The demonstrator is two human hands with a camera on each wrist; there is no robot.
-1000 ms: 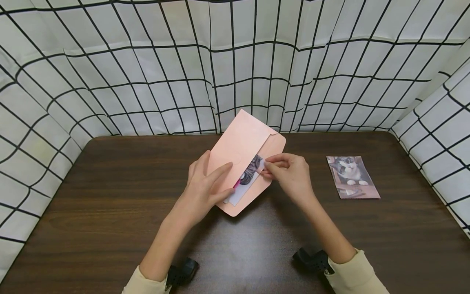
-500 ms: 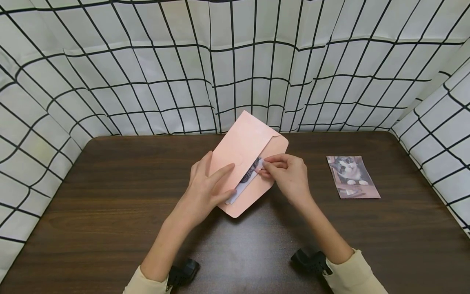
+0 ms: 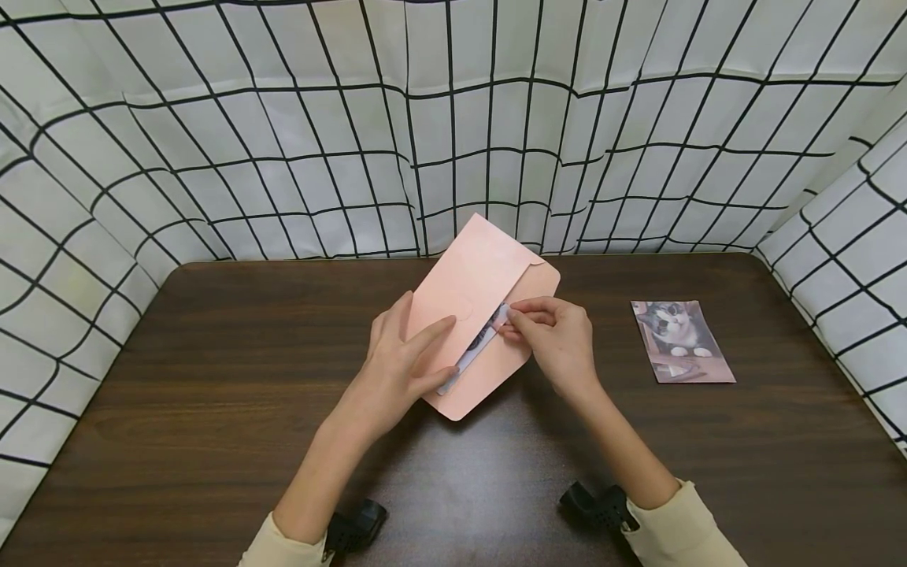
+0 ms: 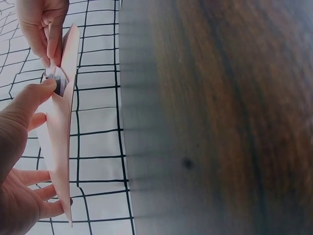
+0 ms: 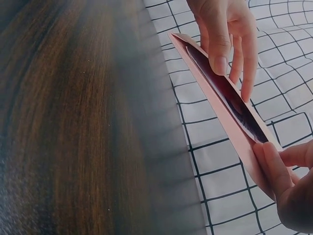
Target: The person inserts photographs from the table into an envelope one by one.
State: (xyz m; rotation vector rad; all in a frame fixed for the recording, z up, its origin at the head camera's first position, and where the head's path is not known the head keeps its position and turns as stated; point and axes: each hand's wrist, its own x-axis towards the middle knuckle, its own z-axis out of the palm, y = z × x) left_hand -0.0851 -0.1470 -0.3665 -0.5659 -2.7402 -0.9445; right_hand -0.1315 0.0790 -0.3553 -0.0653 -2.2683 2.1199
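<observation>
A pink envelope (image 3: 485, 264) is held up at a slant over the table, its flap open toward the right. My left hand (image 3: 390, 366) grips its lower left side, the thumb (image 4: 36, 95) lying at the mouth of the pocket. A photo card (image 3: 479, 342) with a grey striped animal print sits mostly inside the pocket; only a narrow strip shows. My right hand (image 3: 561, 340) pinches the card's upper right edge between thumb and fingers. In the right wrist view the card (image 5: 227, 95) appears as a dark sheet within the gaping envelope.
A second photo card (image 3: 682, 342), printed with a cat, lies flat on the right of the brown wooden table (image 3: 248, 354). A white cloth with black grid lines (image 3: 453, 126) hangs behind and along both sides. Black wrist camera mounts (image 3: 354, 526) sit at the cuffs.
The photo card has slid deeper into the envelope, so less of it shows. The envelope and left hand have shifted slightly right. The cat card lies where it was.
</observation>
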